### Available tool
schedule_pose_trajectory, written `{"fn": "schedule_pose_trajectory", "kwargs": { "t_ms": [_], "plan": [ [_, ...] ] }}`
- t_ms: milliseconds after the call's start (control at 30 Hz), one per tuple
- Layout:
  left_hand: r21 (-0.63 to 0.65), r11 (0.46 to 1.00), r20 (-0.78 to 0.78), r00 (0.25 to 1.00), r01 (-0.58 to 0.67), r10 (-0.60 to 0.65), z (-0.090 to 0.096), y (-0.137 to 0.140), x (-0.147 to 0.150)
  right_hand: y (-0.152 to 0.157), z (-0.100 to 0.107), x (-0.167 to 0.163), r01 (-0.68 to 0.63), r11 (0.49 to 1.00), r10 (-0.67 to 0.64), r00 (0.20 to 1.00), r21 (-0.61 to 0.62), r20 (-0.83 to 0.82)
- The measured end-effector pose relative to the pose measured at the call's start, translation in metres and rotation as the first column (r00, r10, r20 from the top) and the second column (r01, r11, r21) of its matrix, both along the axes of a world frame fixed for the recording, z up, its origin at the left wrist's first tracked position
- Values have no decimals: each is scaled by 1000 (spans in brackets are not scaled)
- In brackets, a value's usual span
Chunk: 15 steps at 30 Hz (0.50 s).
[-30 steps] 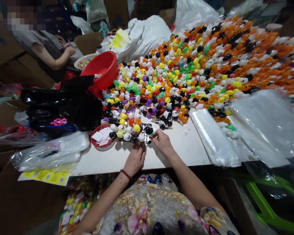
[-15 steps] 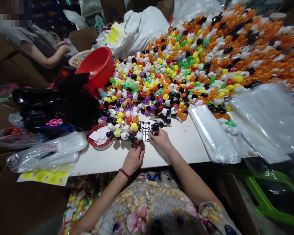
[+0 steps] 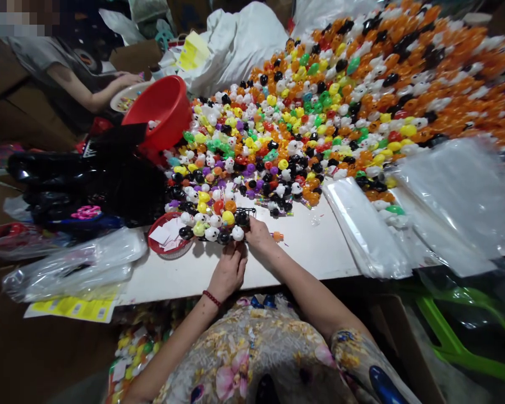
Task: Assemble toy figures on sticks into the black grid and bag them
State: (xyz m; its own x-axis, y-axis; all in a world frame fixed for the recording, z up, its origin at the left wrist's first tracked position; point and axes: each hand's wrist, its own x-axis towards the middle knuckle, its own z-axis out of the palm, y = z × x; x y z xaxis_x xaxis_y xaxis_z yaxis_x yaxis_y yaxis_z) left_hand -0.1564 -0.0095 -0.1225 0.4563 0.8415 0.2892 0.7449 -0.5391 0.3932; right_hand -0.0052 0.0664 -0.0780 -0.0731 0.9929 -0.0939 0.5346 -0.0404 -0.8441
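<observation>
A black grid rack (image 3: 247,211) stands on the white table, its left part filled with small shiny figure heads, among them a yellow head (image 3: 228,217) and a white head (image 3: 237,233). At the rack's near edge my left hand (image 3: 228,269) is closed, fingertips together just below the white head. My right hand (image 3: 261,235) reaches over the rack's right end, fingers closed on a black figure head (image 3: 242,217); its lower part is hidden. An orange figure head (image 3: 278,237) shows just right of that hand; whether it is held or lying there, I cannot tell.
A huge heap of figure heads (image 3: 320,106) covers the table's back and right. Clear plastic bags (image 3: 366,224) lie right. Left are a red basket (image 3: 168,253) of white cards, a red tub (image 3: 160,112) and black bags (image 3: 79,174). Another person (image 3: 73,84) works at back left.
My right hand has moved left with the black figure head, from beside the rack to over its right cells. The orange figure head has come into sight. The other person's hand has shifted right.
</observation>
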Motion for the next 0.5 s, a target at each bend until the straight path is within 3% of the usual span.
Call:
{"fn": "schedule_pose_trajectory", "kwargs": {
  "t_ms": [267,433,500],
  "plan": [
    [75,997,73,997,25,-30,3,-3,-2,-5,19,6,-108,993,116,979,-52,169],
    [34,996,56,995,85,-87,13,5,-3,3,16,3,-243,969,237,961,31,142],
    [37,990,46,989,137,-139,20,8,-2,4,11,3,-232,970,219,964,77,151]
  ]
}}
